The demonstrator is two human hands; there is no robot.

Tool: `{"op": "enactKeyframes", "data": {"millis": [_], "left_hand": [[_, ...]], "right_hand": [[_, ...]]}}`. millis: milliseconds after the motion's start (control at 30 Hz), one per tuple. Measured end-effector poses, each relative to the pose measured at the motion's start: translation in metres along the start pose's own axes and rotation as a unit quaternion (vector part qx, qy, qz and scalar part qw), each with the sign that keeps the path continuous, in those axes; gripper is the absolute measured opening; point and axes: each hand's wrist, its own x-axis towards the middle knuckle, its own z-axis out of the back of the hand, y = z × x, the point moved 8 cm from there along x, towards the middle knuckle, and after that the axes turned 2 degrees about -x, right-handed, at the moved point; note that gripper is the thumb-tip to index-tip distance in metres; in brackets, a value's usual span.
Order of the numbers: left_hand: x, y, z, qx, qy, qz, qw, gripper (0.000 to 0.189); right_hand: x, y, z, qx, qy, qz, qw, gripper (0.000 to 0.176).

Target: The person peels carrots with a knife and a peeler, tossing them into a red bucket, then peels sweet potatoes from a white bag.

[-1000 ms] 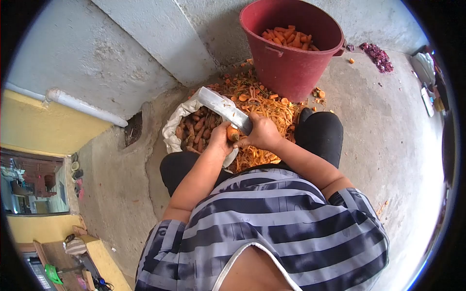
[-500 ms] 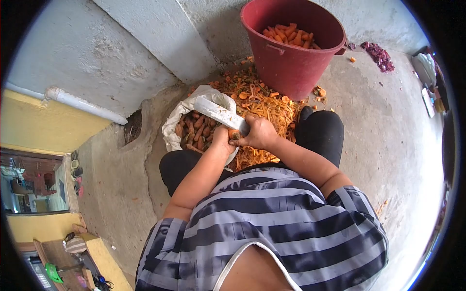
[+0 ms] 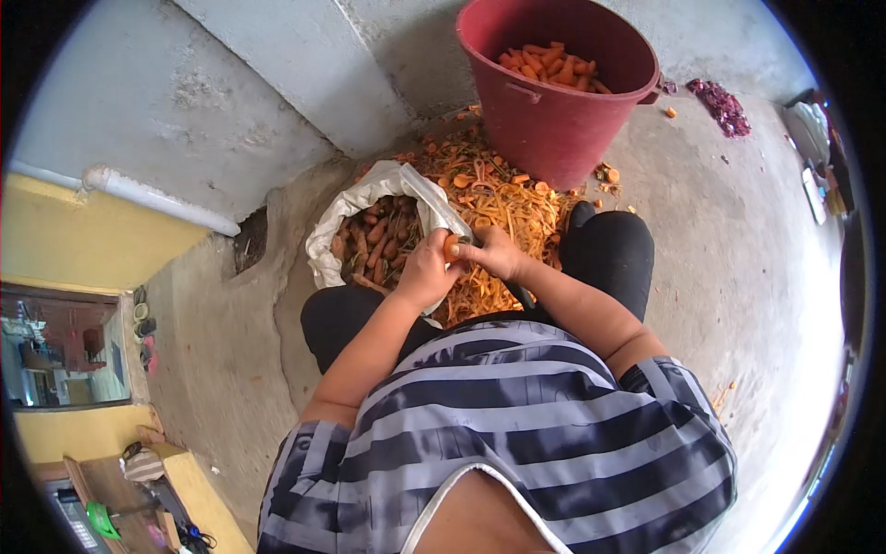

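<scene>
My left hand [image 3: 425, 270] is closed around a carrot [image 3: 452, 247], its orange end showing between the fingers. My right hand [image 3: 499, 255] meets it from the other side, thumb at the carrot and fingers curled. A dark handle [image 3: 523, 295] shows just below my right hand; the knife's broad blade is out of sight. Beneath my left hand stands an open white sack [image 3: 325, 242] of unpeeled carrots [image 3: 377, 245]. Orange peelings [image 3: 508, 198] lie heaped on the floor beyond and under my hands.
A tall red bucket [image 3: 544, 129] with peeled carrots [image 3: 554, 67] stands at the back by the wall [image 3: 268, 83]. Purple scraps [image 3: 720, 109] lie to its right. My knees flank the heap. A pipe [image 3: 161, 198] runs along the left wall.
The knife's wide blade, earlier stretched over the sack, has swung out of view. Both hands have shifted slightly, and the carrot has moved up and a little right.
</scene>
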Motion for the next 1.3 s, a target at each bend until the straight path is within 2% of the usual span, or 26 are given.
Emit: {"op": "enactKeyframes", "data": {"millis": [100, 200, 300, 333, 433, 467, 533, 567, 600, 667, 700, 767, 800, 867, 900, 933, 967, 1033, 1100, 1133, 1167, 1233, 1300], "left_hand": [[0.002, 0.011, -0.007, 0.004, 0.010, 0.029, 1.000, 0.029], [0.005, 0.009, -0.011, -0.036, 0.037, 0.025, 0.998, 0.026], [0.006, 0.030, -0.031, -0.018, 0.074, 0.024, 0.997, 0.030], [0.006, 0.034, -0.032, -0.045, 0.062, 0.032, 0.997, 0.036], [0.011, 0.044, -0.030, -0.038, 0.037, 0.082, 0.995, 0.042], [0.012, 0.048, -0.032, -0.045, 0.040, 0.064, 0.996, 0.048], [0.015, 0.075, -0.047, -0.129, 0.067, 0.108, 0.983, 0.040], [0.017, 0.088, -0.054, -0.172, 0.081, 0.130, 0.973, 0.037], [0.016, 0.097, -0.060, -0.250, 0.111, 0.222, 0.936, 0.033], [0.014, 0.103, -0.070, -0.394, 0.163, 0.395, 0.813, 0.024], [0.027, 0.109, -0.070, -0.433, 0.163, 0.402, 0.790, 0.019], [0.071, 0.109, -0.057, -0.461, 0.151, 0.362, 0.796, 0.021], [0.100, 0.107, -0.049, -0.507, 0.105, 0.352, 0.780, 0.022], [0.160, 0.053, 0.002, -0.537, 0.089, 0.185, 0.818, 0.026], [0.176, 0.026, 0.032, -0.552, 0.045, 0.155, 0.818, 0.027], [0.184, 0.000, 0.063, -0.549, 0.035, 0.115, 0.827, 0.028], [0.192, -0.010, 0.083, -0.579, 0.025, 0.079, 0.811, 0.032], [0.199, -0.002, 0.106, -0.572, 0.032, 0.013, 0.820, 0.031], [0.197, 0.055, 0.095, -0.539, 0.024, 0.099, 0.836, 0.030], [0.192, 0.091, 0.085, -0.522, 0.021, 0.143, 0.840, 0.029], [0.183, 0.138, 0.071, -0.507, -0.009, 0.225, 0.832, 0.028], [0.146, 0.245, 0.034, -0.473, -0.086, 0.374, 0.793, 0.024], [0.099, 0.311, -0.002, -0.419, -0.094, 0.512, 0.744, 0.016]], "right_hand": [[0.002, 0.003, -0.002, 0.012, -0.006, 0.038, 0.999, 0.068], [0.003, 0.007, 0.001, -0.031, -0.011, 0.045, 0.998, 0.066], [-0.002, 0.022, -0.001, -0.033, -0.015, 0.077, 0.996, 0.067], [0.003, 0.012, -0.003, -0.031, -0.020, 0.054, 0.998, 0.068], [0.017, -0.040, -0.007, 0.109, -0.012, -0.168, 0.980, 0.070], [0.011, -0.050, -0.007, 0.209, 0.007, -0.222, 0.952, 0.054], [0.012, -0.072, -0.003, 0.277, -0.017, -0.285, 0.917, 0.051], [0.012, -0.089, -0.001, 0.310, -0.029, -0.317, 0.896, 0.049], [0.023, -0.124, -0.008, 0.304, -0.022, -0.339, 0.890, 0.045], [0.026, -0.143, -0.005, 0.236, -0.031, -0.366, 0.900, 0.042], [0.028, -0.149, -0.004, 0.201, -0.033, -0.379, 0.903, 0.040], [0.033, -0.156, -0.007, 0.191, -0.040, -0.387, 0.901, 0.038], [0.034, -0.161, -0.009, 0.187, -0.042, -0.393, 0.900, 0.037], [0.043, -0.184, -0.012, 0.145, -0.039, -0.401, 0.904, 0.045], [0.047, -0.193, -0.013, 0.125, -0.038, -0.405, 0.905, 0.050], [0.051, -0.194, -0.011, 0.092, -0.041, -0.391, 0.915, 0.048], [0.053, -0.189, -0.008, 0.057, -0.043, -0.377, 0.923, 0.045], [0.067, -0.190, 0.000, -0.036, -0.045, -0.346, 0.937, 0.045], [0.085, -0.199, 0.006, -0.152, -0.045, -0.310, 0.937, 0.050], [0.091, -0.196, 0.007, -0.165, -0.042, -0.319, 0.932, 0.054], [0.096, -0.188, 0.012, -0.178, -0.038, -0.328, 0.927, 0.058], [0.109, -0.192, 0.010, -0.209, -0.038, -0.320, 0.924, 0.061], [0.129, -0.206, 0.006, -0.245, -0.046, -0.281, 0.927, 0.058]]}}
